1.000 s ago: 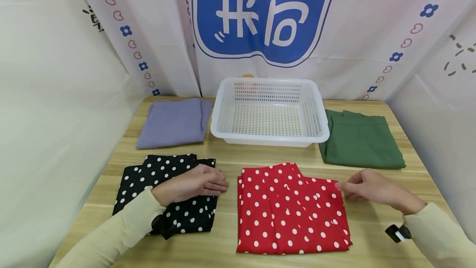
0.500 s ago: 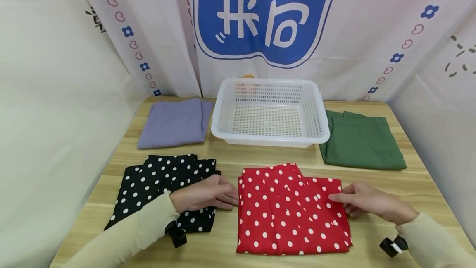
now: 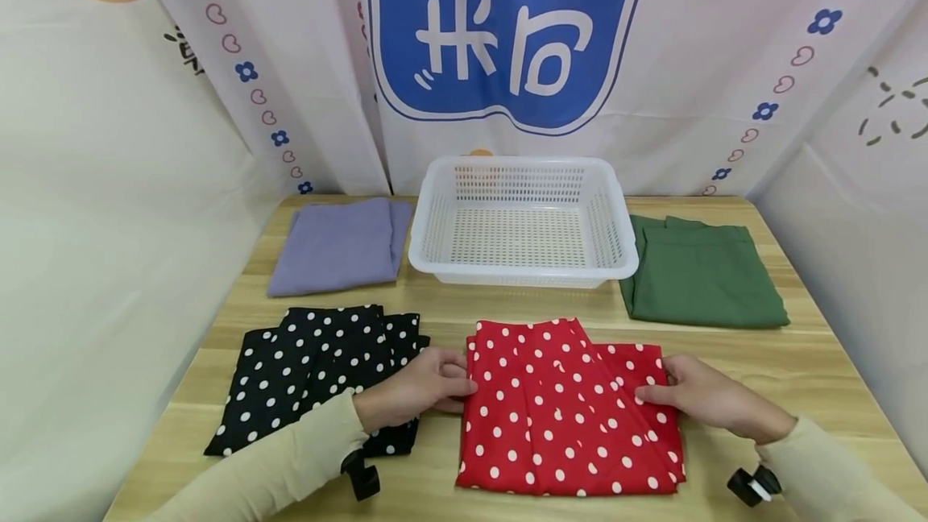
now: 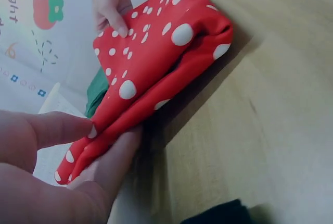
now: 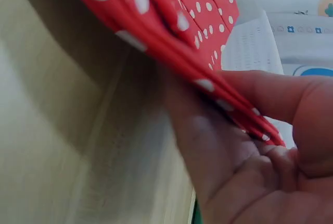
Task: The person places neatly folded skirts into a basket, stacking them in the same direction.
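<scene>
A folded red cloth with white dots (image 3: 551, 417) lies at the front middle of the table in the head view. My left hand (image 3: 428, 381) pinches its left edge, thumb on top and fingers underneath; the left wrist view shows the red fabric (image 4: 151, 57) between them. At the opposite edge my right hand (image 3: 714, 397) grips the cloth the same way, and its thumb (image 5: 260, 91) presses on the layered fabric in the right wrist view. Beneath my left forearm lies a folded black cloth with white dots (image 3: 319, 369), partly covered by the hand and sleeve.
Behind the red cloth stands a white perforated basket (image 3: 524, 274) with nothing in it. A folded purple cloth (image 3: 337, 248) lies to its left, a folded green cloth (image 3: 706, 276) to its right. A printed white curtain (image 3: 689, 47) hangs at the table's back edge.
My left hand has moved right from over the black cloth to the red cloth's left edge and taken hold. My right hand has shifted slightly inward and grips the right edge.
</scene>
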A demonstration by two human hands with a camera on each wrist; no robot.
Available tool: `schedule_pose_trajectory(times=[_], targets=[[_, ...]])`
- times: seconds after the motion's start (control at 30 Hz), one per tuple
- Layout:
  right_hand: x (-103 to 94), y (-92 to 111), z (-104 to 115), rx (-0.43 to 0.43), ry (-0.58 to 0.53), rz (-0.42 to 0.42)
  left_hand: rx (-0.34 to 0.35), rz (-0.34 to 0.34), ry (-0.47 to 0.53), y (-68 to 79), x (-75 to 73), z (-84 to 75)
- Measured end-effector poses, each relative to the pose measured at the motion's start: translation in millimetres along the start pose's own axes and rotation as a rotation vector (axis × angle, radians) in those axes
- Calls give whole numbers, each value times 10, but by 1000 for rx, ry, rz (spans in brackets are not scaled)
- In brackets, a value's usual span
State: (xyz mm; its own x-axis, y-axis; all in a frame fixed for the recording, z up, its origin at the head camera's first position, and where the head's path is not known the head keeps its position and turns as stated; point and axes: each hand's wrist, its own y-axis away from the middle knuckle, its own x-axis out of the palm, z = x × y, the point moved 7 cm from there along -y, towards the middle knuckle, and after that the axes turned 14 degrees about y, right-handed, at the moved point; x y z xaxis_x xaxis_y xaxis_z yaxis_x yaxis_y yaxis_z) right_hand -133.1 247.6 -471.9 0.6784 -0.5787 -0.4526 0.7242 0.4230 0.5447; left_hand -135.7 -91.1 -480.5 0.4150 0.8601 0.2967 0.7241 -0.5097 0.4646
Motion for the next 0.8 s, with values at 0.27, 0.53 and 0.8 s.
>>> schedule_pose_trajectory(times=[0.27, 0.53, 0.8], targets=[[-80, 98, 126, 14, -76, 17, 34, -4, 104, 91, 3, -92], [-217, 268, 337, -7, -109, 40, 103, -21, 134, 354, 10, -398], [-423, 322, 588, 34, -94, -41, 216, -45, 158, 466, -42, -725]])
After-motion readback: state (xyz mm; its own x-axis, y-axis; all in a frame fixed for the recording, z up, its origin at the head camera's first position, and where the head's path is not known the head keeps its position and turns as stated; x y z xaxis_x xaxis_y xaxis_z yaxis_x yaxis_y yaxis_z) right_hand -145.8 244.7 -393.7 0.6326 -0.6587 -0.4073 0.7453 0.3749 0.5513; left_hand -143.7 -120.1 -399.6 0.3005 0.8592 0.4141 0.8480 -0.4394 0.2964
